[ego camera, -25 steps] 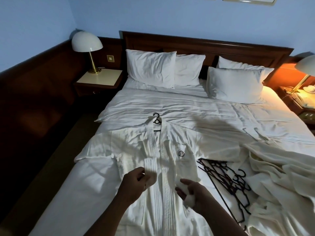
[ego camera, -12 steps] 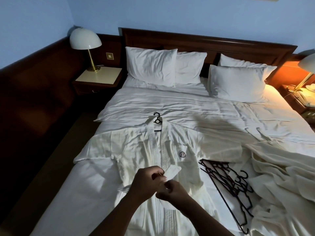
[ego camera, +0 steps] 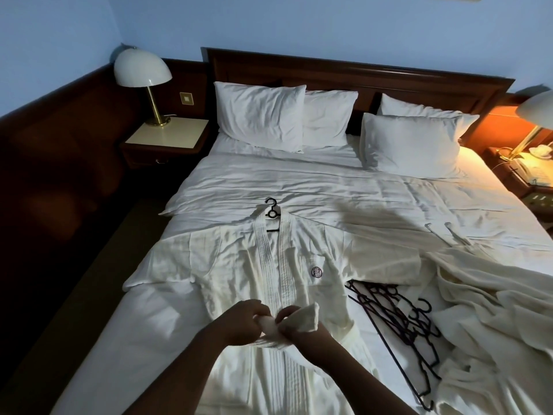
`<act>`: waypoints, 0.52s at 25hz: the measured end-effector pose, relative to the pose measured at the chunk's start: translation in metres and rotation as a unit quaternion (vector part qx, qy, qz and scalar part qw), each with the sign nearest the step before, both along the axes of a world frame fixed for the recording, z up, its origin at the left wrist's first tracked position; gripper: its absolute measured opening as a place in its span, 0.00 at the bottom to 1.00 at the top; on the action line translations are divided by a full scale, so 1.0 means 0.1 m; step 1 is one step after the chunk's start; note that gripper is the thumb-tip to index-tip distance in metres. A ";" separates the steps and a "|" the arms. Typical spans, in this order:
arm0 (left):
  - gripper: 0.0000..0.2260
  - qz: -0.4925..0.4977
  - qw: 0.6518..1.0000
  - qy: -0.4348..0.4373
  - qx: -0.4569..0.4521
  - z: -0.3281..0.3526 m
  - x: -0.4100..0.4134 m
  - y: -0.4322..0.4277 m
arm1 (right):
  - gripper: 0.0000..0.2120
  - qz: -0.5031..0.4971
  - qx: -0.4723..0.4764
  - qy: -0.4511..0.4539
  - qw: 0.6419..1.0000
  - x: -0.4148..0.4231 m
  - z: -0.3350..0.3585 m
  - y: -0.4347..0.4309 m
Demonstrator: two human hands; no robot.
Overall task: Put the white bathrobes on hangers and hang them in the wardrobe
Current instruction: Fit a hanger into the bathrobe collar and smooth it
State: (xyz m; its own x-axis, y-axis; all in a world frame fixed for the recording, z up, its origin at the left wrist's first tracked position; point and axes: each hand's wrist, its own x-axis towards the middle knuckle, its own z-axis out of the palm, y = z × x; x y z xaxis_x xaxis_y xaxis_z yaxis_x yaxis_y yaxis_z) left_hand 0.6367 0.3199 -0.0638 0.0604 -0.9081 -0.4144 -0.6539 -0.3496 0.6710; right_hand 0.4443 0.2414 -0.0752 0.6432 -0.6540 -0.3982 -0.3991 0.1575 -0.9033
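A white bathrobe [ego camera: 227, 265] lies spread flat on the bed, a black hanger [ego camera: 271, 208] in its collar with the hook poking out. My left hand [ego camera: 242, 323] and my right hand [ego camera: 302, 330] meet over the robe's waist. Each grips an end of the white belt [ego camera: 305, 320], which is crossed between them. A pile of black hangers [ego camera: 398, 319] lies to the right of the robe. More white bathrobes [ego camera: 490, 310] are heaped at the bed's right side.
The bed [ego camera: 329, 187] fills the view, with several pillows [ego camera: 260, 115] at a dark wooden headboard. A nightstand with a lamp [ego camera: 142, 70] stands at left, another lit lamp [ego camera: 538, 106] and a phone at right. Dark floor runs along the bed's left side.
My hands came together from apart, and they now hold the belt ends bunched and crossed at the robe's waist. The view shifted slightly downward.
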 end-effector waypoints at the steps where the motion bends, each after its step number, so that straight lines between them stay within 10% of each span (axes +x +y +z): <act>1: 0.10 0.013 1.000 -0.015 0.003 0.09 0.05 -0.01 | 0.09 -0.038 -0.009 0.018 0.999 -0.01 -0.03 -0.03; 10: 0.33 0.082 0.942 0.320 0.052 0.34 -0.14 0.29 | 0.10 -0.138 -0.035 0.032 0.989 -0.16 -0.09 -0.29; 13: 0.38 0.063 0.974 0.212 0.046 0.04 -0.26 0.26 | 0.06 -0.152 0.023 0.023 0.988 -0.18 -0.08 -0.31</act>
